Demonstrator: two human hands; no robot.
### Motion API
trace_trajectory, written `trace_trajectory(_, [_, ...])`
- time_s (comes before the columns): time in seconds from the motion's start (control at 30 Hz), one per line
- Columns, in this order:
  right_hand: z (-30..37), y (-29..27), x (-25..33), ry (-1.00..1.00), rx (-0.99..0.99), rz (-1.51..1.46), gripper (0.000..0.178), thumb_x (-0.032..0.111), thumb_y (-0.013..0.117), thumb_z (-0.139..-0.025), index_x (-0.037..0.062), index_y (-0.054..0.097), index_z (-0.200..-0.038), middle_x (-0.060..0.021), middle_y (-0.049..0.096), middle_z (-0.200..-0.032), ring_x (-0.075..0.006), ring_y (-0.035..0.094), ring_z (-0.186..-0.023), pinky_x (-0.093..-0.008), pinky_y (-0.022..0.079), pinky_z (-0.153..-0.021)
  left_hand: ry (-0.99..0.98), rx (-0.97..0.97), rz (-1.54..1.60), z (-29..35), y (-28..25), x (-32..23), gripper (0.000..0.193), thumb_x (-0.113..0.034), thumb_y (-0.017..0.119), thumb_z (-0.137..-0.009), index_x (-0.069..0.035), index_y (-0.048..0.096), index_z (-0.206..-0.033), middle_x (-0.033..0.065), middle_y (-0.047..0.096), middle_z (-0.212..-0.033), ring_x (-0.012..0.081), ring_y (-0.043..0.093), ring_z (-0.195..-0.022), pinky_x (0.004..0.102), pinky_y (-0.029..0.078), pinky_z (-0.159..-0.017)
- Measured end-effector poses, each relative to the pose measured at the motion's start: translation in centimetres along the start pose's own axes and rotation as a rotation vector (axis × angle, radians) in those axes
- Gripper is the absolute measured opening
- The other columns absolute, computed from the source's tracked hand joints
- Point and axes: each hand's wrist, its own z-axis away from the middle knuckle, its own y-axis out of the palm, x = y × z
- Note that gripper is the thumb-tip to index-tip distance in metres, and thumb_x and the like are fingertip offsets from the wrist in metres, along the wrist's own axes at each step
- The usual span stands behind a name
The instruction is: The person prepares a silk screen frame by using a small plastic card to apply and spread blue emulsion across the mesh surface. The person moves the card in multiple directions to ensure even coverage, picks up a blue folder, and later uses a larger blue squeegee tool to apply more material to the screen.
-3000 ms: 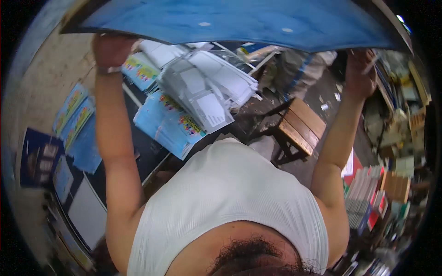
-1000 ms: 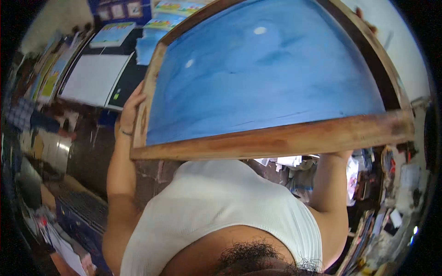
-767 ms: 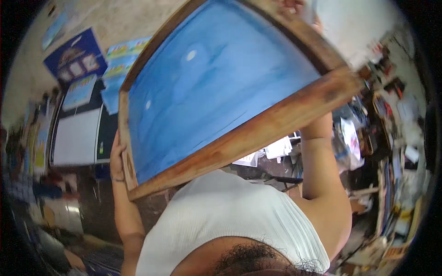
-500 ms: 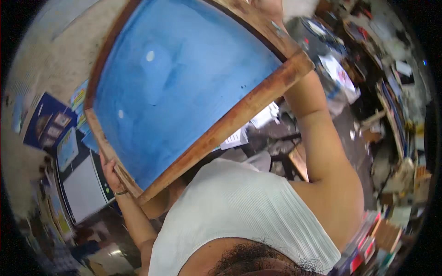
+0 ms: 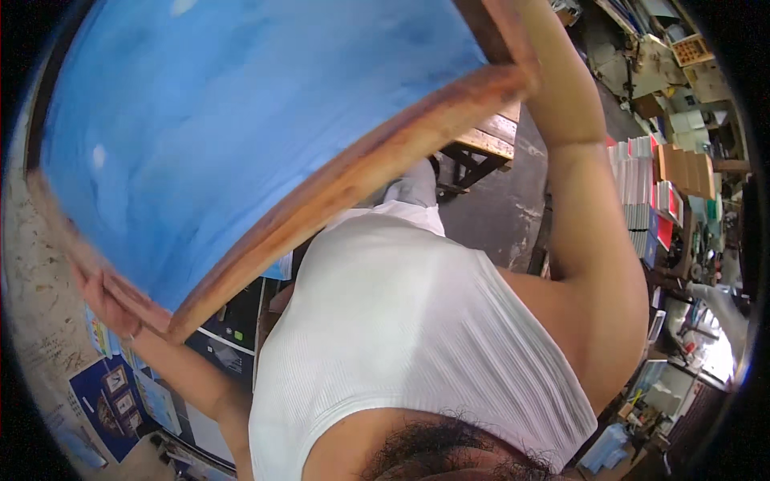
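A large wooden screen frame (image 5: 353,188) is raised in front of me, tilted, with a streaky blue panel (image 5: 265,104) inside its reddish-brown bars. A few small pale spots mark the blue. My left hand (image 5: 111,303) grips the side bar near the lower left corner, its fingers wrapped round the wood. My right arm (image 5: 589,168) reaches up along the frame's right side and passes out at the top edge. The right hand itself is out of view.
Behind the frame stands a wooden bench (image 5: 485,144). Stacked booklets (image 5: 638,180) and brown cartons (image 5: 686,170) are at the right. A dark blue panel with pictures (image 5: 106,409) lies at the lower left. Cluttered shelves run along the right side.
The frame has come closer and shifted left and upward, with my left hand moving left along with it. The room behind has swung round, and my right hand has left the view.
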Motion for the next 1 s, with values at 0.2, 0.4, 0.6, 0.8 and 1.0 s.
trace_trajectory(0.2, [14.9,-5.8,8.8,-0.208,-0.363,0.144,0.034,0.012,0.037,-0.094,-0.0023,0.059,-0.115,-0.0203,0.042,-0.144,-0.0348,0.032,-0.139,-0.0462,0.025,-0.117,0.02,0.422,-0.013,-8.3,11.2,-0.5,0.065,-0.007,0.053,-0.086,0.004,0.032,-0.146,0.0154,0.045,-0.141,0.0236,0.047,-0.126,0.0322,0.038,-0.105])
trace_trajectory(0.4, [30.5,-11.2,12.2,-0.289,-0.554,0.241,0.04,0.017,0.034,-0.094,-0.0032,0.059,-0.119,-0.0198,0.033,-0.152,-0.0366,0.018,-0.145,-0.0461,0.008,-0.121,-0.076,0.617,0.094,-11.1,28.0,2.8,0.07,0.004,0.056,-0.08,0.002,0.034,-0.146,0.0115,0.047,-0.141,0.018,0.051,-0.122,0.0289,0.041,-0.102])
trace_trajectory(0.6, [42.8,-14.3,14.0,-0.276,-0.926,0.464,0.049,0.019,0.035,-0.095,-0.0083,0.045,-0.134,-0.0208,0.033,-0.151,-0.0319,0.022,-0.145,-0.044,0.007,-0.121,-0.161,0.846,0.043,-11.6,41.0,10.1,0.074,0.004,0.06,-0.075,0.0,0.037,-0.145,0.0107,0.05,-0.139,0.017,0.051,-0.122,0.0281,0.042,-0.101])
trace_trajectory(0.8, [57.3,-10.7,17.7,-0.104,-1.104,0.725,0.053,0.022,0.033,-0.098,-0.0105,0.039,-0.139,-0.0224,0.035,-0.149,-0.0357,0.025,-0.142,-0.0488,0.01,-0.12,-0.283,0.969,-0.116,-5.3,51.2,12.8,0.074,0.001,0.067,-0.072,-0.001,0.043,-0.141,0.0101,0.059,-0.125,0.0128,0.06,-0.1,0.0266,0.051,-0.081])
trace_trajectory(1.0, [59.5,-5.2,21.3,-0.12,-1.064,0.257,0.053,0.021,0.031,-0.1,-0.0083,0.031,-0.144,-0.0189,0.028,-0.154,-0.0313,0.023,-0.144,-0.0441,0.019,-0.12,-0.435,1.094,0.211,-0.6,56.8,16.4,0.074,0.0,0.068,-0.072,-0.001,0.043,-0.142,0.0079,0.063,-0.12,0.0086,0.061,-0.094,0.0239,0.051,-0.077])
